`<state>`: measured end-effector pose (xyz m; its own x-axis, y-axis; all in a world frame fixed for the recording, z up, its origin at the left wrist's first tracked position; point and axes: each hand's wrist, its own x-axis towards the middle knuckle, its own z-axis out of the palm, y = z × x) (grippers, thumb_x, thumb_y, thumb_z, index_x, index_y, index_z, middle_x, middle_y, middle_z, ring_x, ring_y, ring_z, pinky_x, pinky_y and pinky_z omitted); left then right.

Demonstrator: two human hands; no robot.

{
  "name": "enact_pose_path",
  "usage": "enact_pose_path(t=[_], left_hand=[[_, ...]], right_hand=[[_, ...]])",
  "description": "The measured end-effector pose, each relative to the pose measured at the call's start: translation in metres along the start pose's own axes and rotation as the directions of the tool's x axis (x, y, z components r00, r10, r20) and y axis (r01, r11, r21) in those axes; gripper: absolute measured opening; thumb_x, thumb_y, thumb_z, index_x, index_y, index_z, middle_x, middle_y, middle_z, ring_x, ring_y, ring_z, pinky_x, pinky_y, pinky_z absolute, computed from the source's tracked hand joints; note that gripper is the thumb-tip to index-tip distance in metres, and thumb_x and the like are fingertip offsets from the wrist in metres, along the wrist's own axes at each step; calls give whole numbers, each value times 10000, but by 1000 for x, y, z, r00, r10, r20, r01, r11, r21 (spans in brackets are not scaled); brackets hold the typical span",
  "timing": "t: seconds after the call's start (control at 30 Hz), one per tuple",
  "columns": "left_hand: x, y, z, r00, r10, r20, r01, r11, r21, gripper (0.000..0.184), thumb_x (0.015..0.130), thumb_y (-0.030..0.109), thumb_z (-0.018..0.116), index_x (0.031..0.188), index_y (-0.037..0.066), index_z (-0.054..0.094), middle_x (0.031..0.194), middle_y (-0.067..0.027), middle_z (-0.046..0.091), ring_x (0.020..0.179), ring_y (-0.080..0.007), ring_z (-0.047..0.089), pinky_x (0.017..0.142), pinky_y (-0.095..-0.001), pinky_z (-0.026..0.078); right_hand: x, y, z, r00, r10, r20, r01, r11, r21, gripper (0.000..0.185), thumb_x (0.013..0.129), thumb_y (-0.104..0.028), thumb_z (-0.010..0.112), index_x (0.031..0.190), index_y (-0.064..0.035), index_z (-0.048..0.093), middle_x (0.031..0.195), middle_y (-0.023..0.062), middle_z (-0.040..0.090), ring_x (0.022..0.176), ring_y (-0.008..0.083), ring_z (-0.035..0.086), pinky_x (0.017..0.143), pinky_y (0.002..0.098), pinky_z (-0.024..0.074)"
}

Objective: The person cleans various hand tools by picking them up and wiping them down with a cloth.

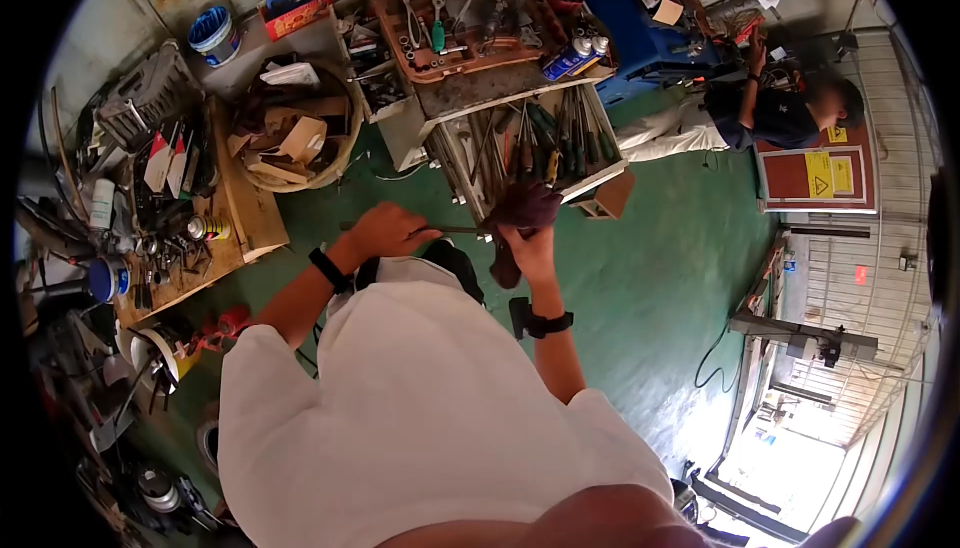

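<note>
My left hand (pixel 385 231), with a black band on its wrist, is closed around a thin, dark rod-like tool (pixel 455 230) held level in front of my body. The rod's exact kind is not clear. My right hand (pixel 532 251) grips a dark maroon rag (pixel 525 206) at the rod's other end; part of the cloth hangs below the fingers. Whatever the rag wraps is hidden. Just beyond the hands is a pulled-out drawer (pixel 462 170) full of screwdrivers (pixel 545 138) and other long-handled tools.
An orange tool case (pixel 420 66) lies open above the drawer, with blue spray cans (pixel 570 58) beside it. Left are a round bin (pixel 350 148) of cardboard scraps and a cluttered wooden bench (pixel 262 218). Another person (pixel 745 118) stands at the right near a blue machine (pixel 620 23).
</note>
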<state>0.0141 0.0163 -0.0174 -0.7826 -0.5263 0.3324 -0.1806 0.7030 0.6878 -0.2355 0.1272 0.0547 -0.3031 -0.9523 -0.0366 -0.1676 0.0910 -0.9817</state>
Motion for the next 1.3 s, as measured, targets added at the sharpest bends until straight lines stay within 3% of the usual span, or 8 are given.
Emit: enact_pose_path(t=[0.33,0.43,0.57,0.73,0.77,0.87,1.03,1.3], left_hand=[[10,14,-25,992,-16,127,2,994,108,484,931,429,617,614,64,595,534,-142,540,534,-377,569,506,-448,450],[23,16,-32,972,-127,199,112,990,89,466,949,438,588,676,61,607,550,-150,547,576,-384,585,545,-462,460],[30,29,-28,972,-218,92,216,976,29,428,959,445,567,776,62,625,583,-157,566,584,-385,586,565,-476,457],[39,41,-46,945,-321,-69,326,941,95,477,954,480,555,724,67,614,586,-161,570,585,-383,588,541,-470,455],[39,50,-57,926,-373,-64,378,903,206,502,956,503,539,715,69,615,604,-166,583,614,-380,604,543,-460,463],[35,60,-65,908,-418,-24,409,873,265,528,962,518,521,707,66,624,595,-162,581,613,-378,603,550,-467,462],[18,62,-22,899,-431,-81,435,899,49,506,961,479,549,697,50,602,577,-176,553,560,-420,548,505,-493,422],[45,85,-26,834,-547,-75,551,821,147,522,961,492,543,673,60,605,573,-167,554,551,-394,569,500,-479,436]], right_hand=[[-8,52,-23,938,87,336,-85,996,-22,620,778,-106,785,1312,17,495,1235,95,561,1170,221,525,1022,317,414],[2,47,-4,981,170,88,-183,970,161,563,780,-54,769,1272,13,504,1210,87,572,1133,212,547,988,323,441],[17,-4,18,977,-205,-63,202,978,-59,485,783,23,739,1209,-11,509,1134,82,602,1027,200,588,919,327,477],[38,-5,15,835,-549,26,527,786,-322,332,786,-33,738,1100,-63,635,1061,101,653,982,276,630,890,364,496],[40,-9,4,651,-635,416,649,181,-739,313,780,-90,739,1085,-102,668,1063,115,659,986,325,625,891,395,495],[46,8,3,852,-468,233,521,721,-458,262,800,-123,732,1055,-119,672,1048,105,657,945,327,632,873,399,506],[38,-43,13,865,-475,164,487,872,-44,405,701,41,763,1071,-21,611,992,77,651,881,174,634,774,284,509],[52,-45,-33,842,-488,231,529,831,-173,351,719,3,782,1038,-47,644,1015,76,649,883,224,643,792,313,517]])
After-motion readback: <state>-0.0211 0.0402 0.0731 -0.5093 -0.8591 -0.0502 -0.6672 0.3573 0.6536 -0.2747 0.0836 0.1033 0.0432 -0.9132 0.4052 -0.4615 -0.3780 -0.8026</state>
